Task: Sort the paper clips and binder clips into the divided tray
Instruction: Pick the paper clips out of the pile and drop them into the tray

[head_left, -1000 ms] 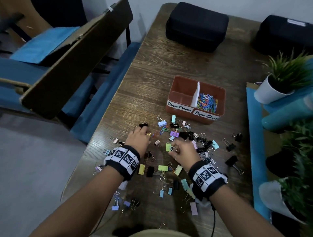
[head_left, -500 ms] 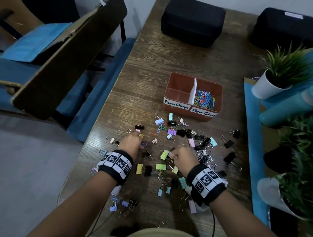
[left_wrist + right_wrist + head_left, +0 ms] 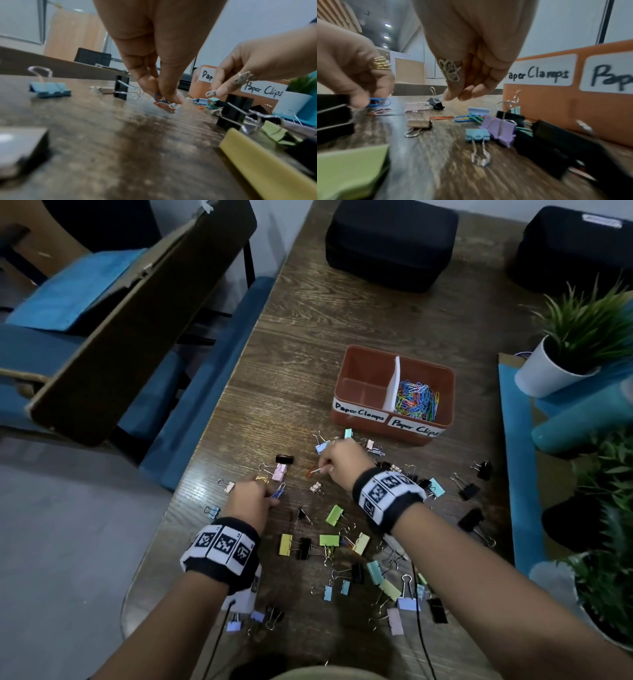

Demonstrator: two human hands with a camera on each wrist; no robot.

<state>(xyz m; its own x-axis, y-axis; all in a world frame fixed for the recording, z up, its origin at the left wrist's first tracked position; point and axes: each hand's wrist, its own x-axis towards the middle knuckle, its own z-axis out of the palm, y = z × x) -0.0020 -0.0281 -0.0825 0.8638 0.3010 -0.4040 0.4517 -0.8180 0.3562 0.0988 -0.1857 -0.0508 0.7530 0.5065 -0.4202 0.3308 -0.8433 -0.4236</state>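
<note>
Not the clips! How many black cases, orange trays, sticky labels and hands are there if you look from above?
black cases: 2
orange tray: 1
labels: 2
hands: 2
Total: 7

Dim overhead lighting is glaring off the bench [image 3: 305, 344], while both wrist views are blurring and bowing heavily at near edges.
</note>
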